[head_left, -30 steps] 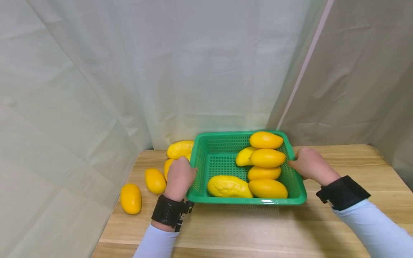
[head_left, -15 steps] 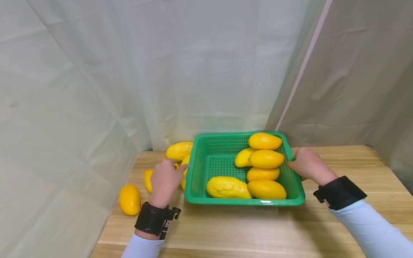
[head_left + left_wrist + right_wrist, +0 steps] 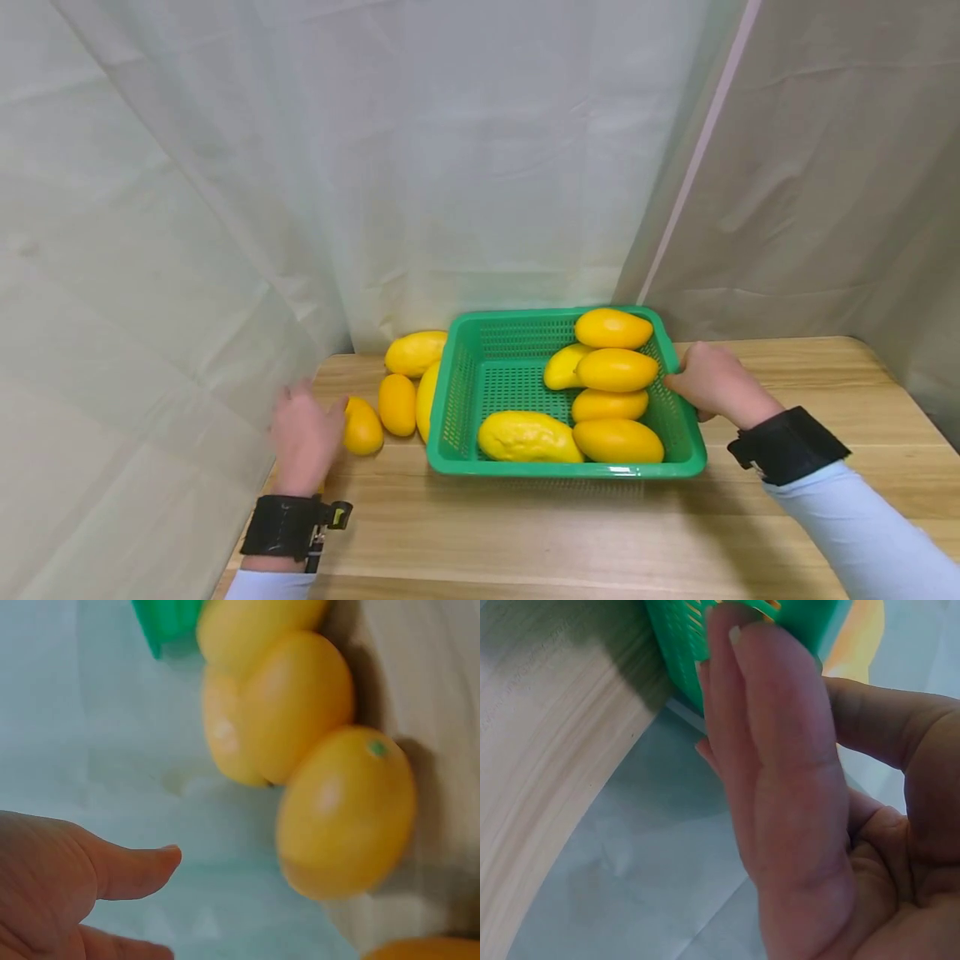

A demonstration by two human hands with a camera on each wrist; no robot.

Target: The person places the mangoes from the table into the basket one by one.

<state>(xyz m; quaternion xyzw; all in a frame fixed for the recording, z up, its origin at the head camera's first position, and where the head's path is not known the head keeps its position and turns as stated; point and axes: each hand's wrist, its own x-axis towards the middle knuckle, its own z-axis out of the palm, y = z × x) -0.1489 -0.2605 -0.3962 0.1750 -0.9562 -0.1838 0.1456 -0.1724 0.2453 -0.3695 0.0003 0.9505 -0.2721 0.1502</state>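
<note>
My right hand (image 3: 720, 383) grips the right rim of a green plastic basket (image 3: 555, 470), thumb on the rim and fingers against the outer wall. Yellow mangoes (image 3: 617, 370) lie stacked along the basket's right side. A larger bumpy yellow fruit (image 3: 529, 436) lies at the front inside. My left hand (image 3: 303, 437), slightly blurred, hovers over the table's left edge with nothing in it. Its thumb (image 3: 139, 871) stands straight and apart from the nearby mango (image 3: 346, 814). Another mango (image 3: 431, 951) shows partly at the bottom of the left wrist view; the hand mostly hides it in the head view.
Left of the basket, outside it, lie a mango (image 3: 397, 405), a long yellow fruit (image 3: 416, 353) and another yellow fruit (image 3: 428, 400) partly behind the basket wall. Pale cloth sheets (image 3: 480, 167) hang behind and left of the wooden table (image 3: 570, 542).
My left hand has let go of the basket's left rim and moved left, past the loose fruits, to the leftmost mango. The right hand keeps its grip; the basket has hardly moved.
</note>
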